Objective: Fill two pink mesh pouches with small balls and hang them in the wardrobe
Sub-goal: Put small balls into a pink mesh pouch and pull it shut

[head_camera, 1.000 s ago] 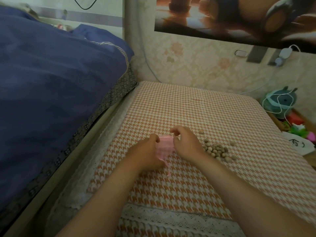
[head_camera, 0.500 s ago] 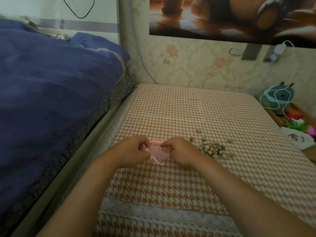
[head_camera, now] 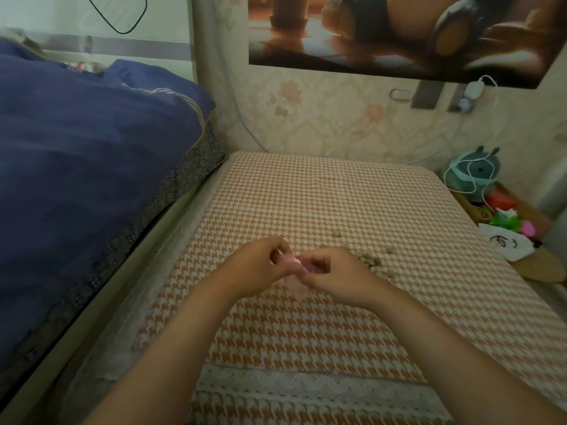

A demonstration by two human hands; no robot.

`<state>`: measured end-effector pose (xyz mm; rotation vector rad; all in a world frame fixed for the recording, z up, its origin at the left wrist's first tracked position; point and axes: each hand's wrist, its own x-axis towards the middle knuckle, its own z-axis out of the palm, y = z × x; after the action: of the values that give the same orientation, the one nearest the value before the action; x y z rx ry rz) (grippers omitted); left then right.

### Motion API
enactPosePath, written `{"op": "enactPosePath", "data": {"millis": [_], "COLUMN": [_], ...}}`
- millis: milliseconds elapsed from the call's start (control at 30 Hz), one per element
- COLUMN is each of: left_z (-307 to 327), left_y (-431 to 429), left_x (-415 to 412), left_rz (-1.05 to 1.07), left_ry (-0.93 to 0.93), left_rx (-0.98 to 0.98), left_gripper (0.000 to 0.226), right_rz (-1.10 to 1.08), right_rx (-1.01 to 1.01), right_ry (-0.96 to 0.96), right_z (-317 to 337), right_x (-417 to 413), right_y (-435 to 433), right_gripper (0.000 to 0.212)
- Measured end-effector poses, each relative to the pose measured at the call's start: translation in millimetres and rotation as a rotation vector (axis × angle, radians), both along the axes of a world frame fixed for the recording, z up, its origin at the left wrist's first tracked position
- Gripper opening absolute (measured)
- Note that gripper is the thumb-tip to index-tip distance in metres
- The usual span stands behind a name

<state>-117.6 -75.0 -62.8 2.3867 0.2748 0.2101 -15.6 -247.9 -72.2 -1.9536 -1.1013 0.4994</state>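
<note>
A pink mesh pouch (head_camera: 296, 285) hangs between my two hands over the orange houndstooth cloth (head_camera: 322, 204). My left hand (head_camera: 257, 268) pinches its top at the left. My right hand (head_camera: 334, 279) pinches the top at the right and covers part of it. Only the pouch's pale lower part and a strip at the top show. Just right of my right hand lies a loose pile of small tan balls (head_camera: 372, 262), with two strays (head_camera: 337, 233) (head_camera: 389, 248) beyond it. I see only one pouch.
A blue quilt (head_camera: 86, 167) on a bed rises along the left. The papered wall (head_camera: 337, 118) closes the far side. At the right edge stand a teal round gadget with a white cable (head_camera: 472, 176), colourful toys (head_camera: 506, 219) and a white cloth (head_camera: 506, 243).
The pouch was held up flat a second ago, then dropped to the cloth. Now both hands have lifted it slightly and pinch its top close together.
</note>
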Motion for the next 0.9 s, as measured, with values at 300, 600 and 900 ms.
{"op": "enactPosePath", "data": {"millis": [300, 600, 900], "left_z": [-6.9, -18.9, -16.7], "left_y": [-20.5, -25.3, -23.8], "left_x": [22.4, 26.9, 22.1], "left_rz": [-0.066, -0.108, -0.145], "left_ry": [-0.056, 0.016, 0.013], "left_rx": [-0.112, 0.019, -0.028], "left_gripper": [0.024, 0.023, 0.026], "right_rz": [-0.16, -0.084, -0.179], "right_rx": [-0.068, -0.092, -0.153], "right_ry": [0.211, -0.343, -0.311], "right_z": [-2.0, 4.4, 5.6], "right_x": [11.9, 11.6, 18.1], "right_y": [-25.9, -24.7, -25.7], "right_gripper": [0.019, 0.006, 0.011]}}
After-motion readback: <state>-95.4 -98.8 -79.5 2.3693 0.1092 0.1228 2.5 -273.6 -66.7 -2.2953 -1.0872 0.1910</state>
